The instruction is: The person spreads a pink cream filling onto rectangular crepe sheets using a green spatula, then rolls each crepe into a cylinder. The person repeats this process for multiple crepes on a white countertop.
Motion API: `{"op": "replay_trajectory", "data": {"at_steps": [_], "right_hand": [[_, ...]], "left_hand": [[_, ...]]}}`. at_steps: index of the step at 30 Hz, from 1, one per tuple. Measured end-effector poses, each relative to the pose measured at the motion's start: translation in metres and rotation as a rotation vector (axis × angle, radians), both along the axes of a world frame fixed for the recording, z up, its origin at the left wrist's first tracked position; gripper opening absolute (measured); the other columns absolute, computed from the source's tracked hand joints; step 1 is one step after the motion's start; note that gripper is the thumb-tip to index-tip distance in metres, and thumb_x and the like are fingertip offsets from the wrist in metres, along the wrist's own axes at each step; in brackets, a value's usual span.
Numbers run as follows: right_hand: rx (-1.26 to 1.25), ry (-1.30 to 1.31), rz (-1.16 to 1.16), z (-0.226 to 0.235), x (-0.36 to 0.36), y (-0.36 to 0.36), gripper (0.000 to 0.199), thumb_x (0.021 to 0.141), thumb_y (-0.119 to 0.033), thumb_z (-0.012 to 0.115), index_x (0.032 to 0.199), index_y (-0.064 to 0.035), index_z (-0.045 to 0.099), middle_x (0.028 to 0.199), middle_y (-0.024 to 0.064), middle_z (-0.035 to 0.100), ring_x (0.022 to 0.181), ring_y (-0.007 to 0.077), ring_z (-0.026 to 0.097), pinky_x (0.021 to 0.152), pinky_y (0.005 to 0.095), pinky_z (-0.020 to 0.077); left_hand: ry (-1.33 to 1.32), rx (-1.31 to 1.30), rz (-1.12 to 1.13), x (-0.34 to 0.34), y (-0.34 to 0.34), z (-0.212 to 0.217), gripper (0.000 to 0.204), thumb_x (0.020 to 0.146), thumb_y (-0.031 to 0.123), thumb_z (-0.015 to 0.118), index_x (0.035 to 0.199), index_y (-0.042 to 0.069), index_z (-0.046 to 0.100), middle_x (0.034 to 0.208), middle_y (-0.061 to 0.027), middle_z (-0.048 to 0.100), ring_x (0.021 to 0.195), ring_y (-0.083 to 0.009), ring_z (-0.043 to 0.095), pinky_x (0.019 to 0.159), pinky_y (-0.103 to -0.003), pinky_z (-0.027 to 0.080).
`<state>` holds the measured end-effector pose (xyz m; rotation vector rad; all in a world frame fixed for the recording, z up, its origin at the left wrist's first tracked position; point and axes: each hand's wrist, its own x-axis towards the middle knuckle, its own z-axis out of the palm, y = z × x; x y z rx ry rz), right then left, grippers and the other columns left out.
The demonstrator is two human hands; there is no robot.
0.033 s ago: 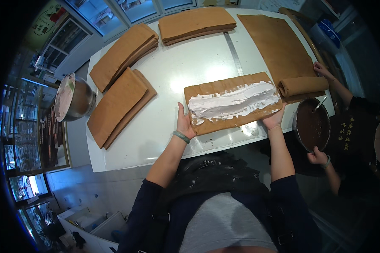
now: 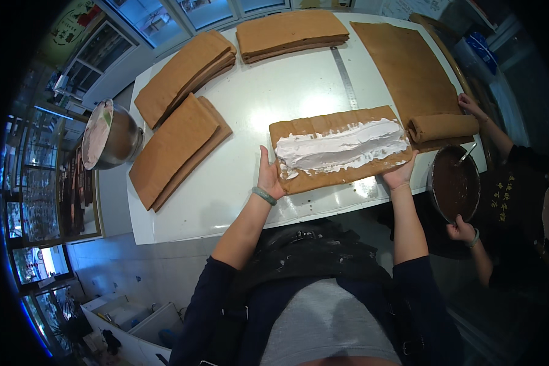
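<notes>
A brown rectangular sponge cake sheet [image 2: 323, 182] lies at the near edge of the table, its middle covered with a thick band of white cream [image 2: 341, 144]. At its left end is my left hand [image 2: 269, 175], thumb up along the side and fingers partly hidden at the cake's edge. My right hand [image 2: 401, 175] grips the near right corner, its fingertips out of sight under the cake. A green bangle [image 2: 264, 196] circles my left wrist.
Stacked brown cake sheets [image 2: 174, 152] stand left and at the back of the white table [image 2: 287, 85]. A metal bowl of pale cream [image 2: 122, 137] is far left. At right, a co-worker's hand [image 2: 462, 230] holds a bowl of dark brown mixture [image 2: 451, 189] beside a partly rolled sheet [image 2: 445, 128].
The view has shifted slightly, so the table and cakes sit a little farther right in the picture. Both my hands keep their places on the cake.
</notes>
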<state>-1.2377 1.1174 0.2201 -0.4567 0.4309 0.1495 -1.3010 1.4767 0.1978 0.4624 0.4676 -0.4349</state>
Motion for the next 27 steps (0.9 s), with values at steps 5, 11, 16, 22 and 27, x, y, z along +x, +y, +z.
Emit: {"op": "replay_trajectory", "data": {"at_steps": [5,11,16,22,27], "right_hand": [[-0.048,-0.029,-0.003,0.015,-0.019,0.034,0.089,0.1,-0.078,0.026,0.16,-0.0136,0.035,0.165,0.0152,0.035,0.149,0.041,0.034,0.123,0.0606,0.0243],[0.168,0.017,0.137,-0.003,-0.076,0.173,0.09,0.099,-0.08,0.026,0.161,-0.015,0.034,0.164,0.0127,0.036,0.148,0.0372,0.036,0.123,0.0571,0.0257],[0.113,0.144,0.075,0.008,-0.108,0.192,0.092,0.098,-0.08,0.027,0.164,-0.0153,0.027,0.167,0.0127,0.029,0.153,0.0365,0.028,0.125,0.0564,0.0217],[0.087,0.252,0.118,0.028,-0.146,0.184,0.091,0.102,-0.069,0.041,0.162,-0.0031,0.021,0.163,0.0224,0.032,0.154,0.0371,0.028,0.126,0.0554,0.0243],[-0.075,0.152,0.374,0.017,-0.158,0.195,0.047,0.107,-0.026,0.054,0.143,0.0031,0.042,0.145,0.0208,0.051,0.139,0.0341,0.05,0.122,0.0522,0.0371]], "left_hand": [[-0.08,0.07,-0.012,-0.023,0.035,0.006,0.116,0.086,0.092,0.037,0.161,0.004,0.032,0.161,-0.0195,0.041,0.146,-0.0387,0.042,0.122,-0.055,0.033],[-0.032,0.092,0.084,-0.106,0.176,0.02,0.112,0.088,0.091,0.036,0.161,0.005,0.033,0.161,-0.018,0.042,0.146,-0.0374,0.043,0.122,-0.054,0.033],[0.007,0.015,0.121,-0.133,0.2,0.013,0.108,0.092,0.087,0.035,0.162,0.005,0.029,0.164,-0.0177,0.037,0.149,-0.036,0.038,0.123,-0.052,0.03],[0.153,-0.137,0.379,-0.175,0.15,0.034,0.091,0.1,0.07,0.047,0.16,0.004,0.03,0.164,-0.0185,0.035,0.152,-0.036,0.033,0.127,-0.051,0.025],[0.099,-0.1,0.278,-0.18,0.124,0.023,0.053,0.107,0.025,0.057,0.15,-0.001,0.041,0.153,-0.0194,0.048,0.146,-0.0365,0.041,0.127,-0.054,0.029]]}}
